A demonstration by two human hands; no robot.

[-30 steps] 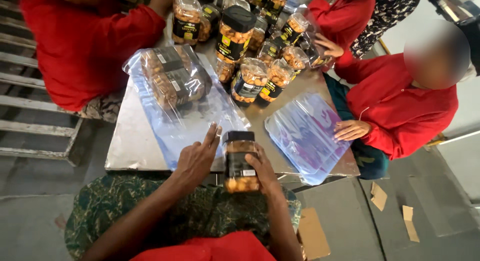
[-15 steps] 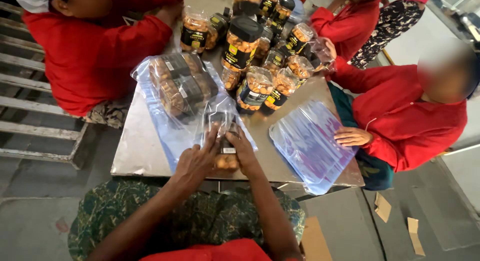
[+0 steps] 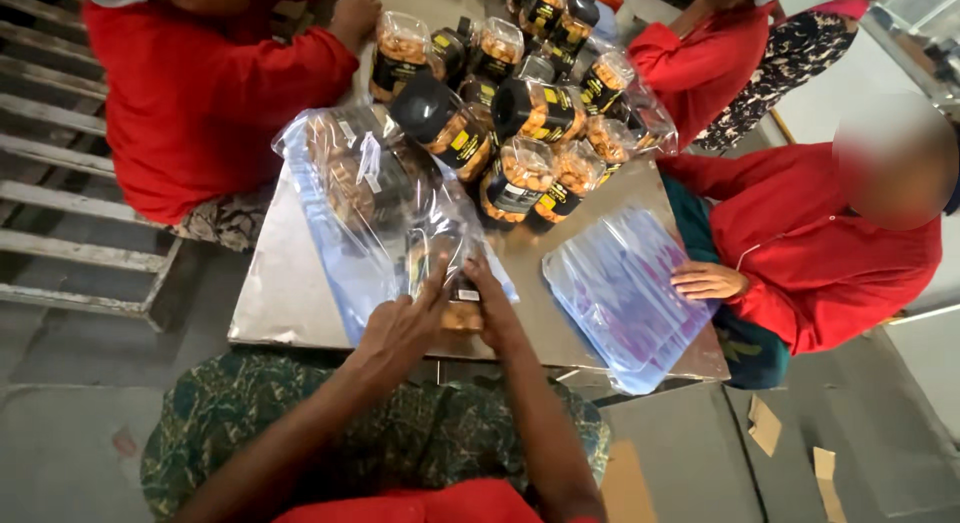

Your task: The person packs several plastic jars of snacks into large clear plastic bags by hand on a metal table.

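Clear plastic bag — left hand, right hand gripping jar inside.

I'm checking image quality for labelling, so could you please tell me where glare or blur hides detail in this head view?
Head view: glare streaks the clear plastic bag, veiling the jar between left hand and right hand; a co-worker's face is blurred; straight edges bow near the frame borders.
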